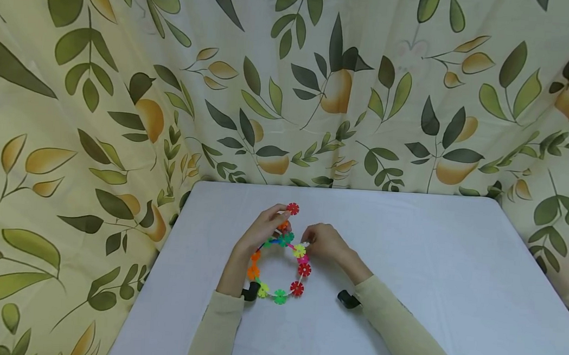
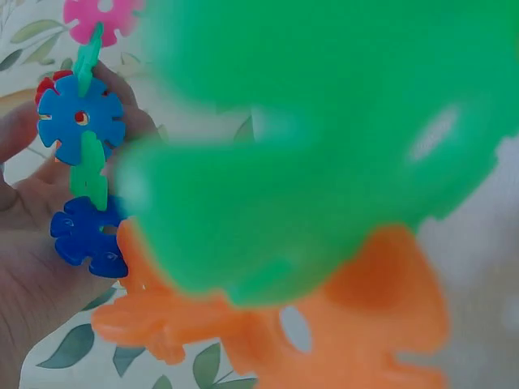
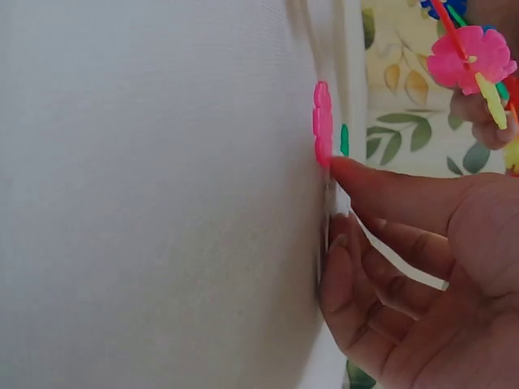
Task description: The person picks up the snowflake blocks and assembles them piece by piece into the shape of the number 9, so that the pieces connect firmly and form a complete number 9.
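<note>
A ring of colourful interlocking flower discs (image 1: 304, 269) hangs or lies between the two hands in the head view. My left hand (image 1: 258, 230) grips the chain at its far side, near an orange disc (image 1: 283, 226), with a red disc (image 1: 293, 208) at its fingertips. Close to the left wrist camera, a blurred green disc (image 2: 340, 194) and an orange one (image 2: 324, 332) cover much of that view; blue discs (image 2: 81, 117) show before the palm. My right hand (image 1: 328, 242) pinches a whitish disc (image 1: 305, 245) between thumb and fingers. A pink disc (image 3: 323, 121) stands edge-on at the thumb tip.
A white-covered table (image 1: 407, 250) lies under both hands. Leaf-and-fruit patterned curtains (image 1: 290, 91) hang behind it and along its sides. Black wrist mounts (image 1: 347, 299) sit at both cuffs.
</note>
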Available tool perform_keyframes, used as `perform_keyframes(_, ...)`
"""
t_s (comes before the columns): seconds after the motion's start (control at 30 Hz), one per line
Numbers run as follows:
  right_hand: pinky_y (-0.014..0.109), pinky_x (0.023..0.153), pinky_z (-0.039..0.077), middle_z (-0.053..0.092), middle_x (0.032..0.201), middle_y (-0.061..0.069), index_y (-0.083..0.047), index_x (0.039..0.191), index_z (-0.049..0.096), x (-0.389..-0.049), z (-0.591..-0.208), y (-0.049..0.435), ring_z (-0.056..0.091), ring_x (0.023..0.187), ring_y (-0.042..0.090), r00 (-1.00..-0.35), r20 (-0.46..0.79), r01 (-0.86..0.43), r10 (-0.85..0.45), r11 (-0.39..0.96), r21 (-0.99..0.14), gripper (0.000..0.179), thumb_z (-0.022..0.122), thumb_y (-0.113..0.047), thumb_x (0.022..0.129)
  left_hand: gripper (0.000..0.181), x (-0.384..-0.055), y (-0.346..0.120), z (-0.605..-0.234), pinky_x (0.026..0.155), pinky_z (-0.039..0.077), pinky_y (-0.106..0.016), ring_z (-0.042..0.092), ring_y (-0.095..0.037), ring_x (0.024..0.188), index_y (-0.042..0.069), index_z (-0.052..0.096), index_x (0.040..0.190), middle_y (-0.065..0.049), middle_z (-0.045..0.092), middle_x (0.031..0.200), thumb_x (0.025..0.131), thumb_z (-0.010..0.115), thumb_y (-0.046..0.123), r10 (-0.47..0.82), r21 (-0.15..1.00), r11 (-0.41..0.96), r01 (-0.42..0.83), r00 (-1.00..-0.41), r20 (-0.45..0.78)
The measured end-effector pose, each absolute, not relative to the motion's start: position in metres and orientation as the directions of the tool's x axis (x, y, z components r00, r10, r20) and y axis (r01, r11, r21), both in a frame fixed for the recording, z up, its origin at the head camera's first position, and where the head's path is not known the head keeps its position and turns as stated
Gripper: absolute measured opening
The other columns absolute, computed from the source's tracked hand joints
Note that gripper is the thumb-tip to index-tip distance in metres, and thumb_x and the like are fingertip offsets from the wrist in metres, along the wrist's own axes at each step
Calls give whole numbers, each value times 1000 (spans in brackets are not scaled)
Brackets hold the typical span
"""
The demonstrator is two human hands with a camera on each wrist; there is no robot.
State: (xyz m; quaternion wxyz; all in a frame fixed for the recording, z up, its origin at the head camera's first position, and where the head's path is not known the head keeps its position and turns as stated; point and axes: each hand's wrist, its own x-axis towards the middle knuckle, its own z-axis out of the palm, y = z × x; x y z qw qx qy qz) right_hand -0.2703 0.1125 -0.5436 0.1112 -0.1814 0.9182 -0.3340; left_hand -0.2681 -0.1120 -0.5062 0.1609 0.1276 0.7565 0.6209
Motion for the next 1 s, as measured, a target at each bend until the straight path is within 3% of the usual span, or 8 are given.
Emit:
perform_keyframes(0.17,32,68,54,70,85,-1,-9,95,78,-270,-543,119,60,76,17,-921,-96,-201,-378,672,-713,12,85,-7,86,35,-268,-112,-506,80,53,-32,64,-28,87,13,61,134,-22,68,104,111,51,37,383,979,204,3,-921,-77)
perform_keyframes(0.33,31,65,54,73,87,-1,-9,96,81,-269,-537,125,62,74,17,-930,-57,-194,-364,614,-766,7,82,-9,90,39,-268,-112,-505,81,52,-32,63,-26,89,6,58,133,-13,70,108,112,47,37,377,979,202,4,-923,-74)
perform_keyframes(0.67,28,69,58,77,90,4,-3,103,77,-274,-523,129,74,80,19,-955,205,-279,-214,417,-865,14,81,-10,92,39,-270,-113,-504,81,52,-32,66,-34,93,3,61,132,-9,73,110,113,46,34,384,980,200,4,-920,-75)
perform_keyframes(0.83,21,76,59,77,97,6,-7,102,77,-274,-515,127,76,87,22,-934,328,-356,-142,317,-879,13,82,-11,91,36,-268,-113,-503,80,52,-31,67,-31,92,7,65,130,-16,72,115,112,48,33,387,981,194,-1,-919,-77)
perform_keyframes(1.0,17,81,57,77,102,10,-6,103,78,-274,-510,124,76,93,26,-927,363,-375,-95,267,-888,14,82,-11,91,39,-268,-114,-504,80,51,-30,66,-22,87,5,64,134,-22,70,119,112,48,33,389,984,177,-8,-918,-78)
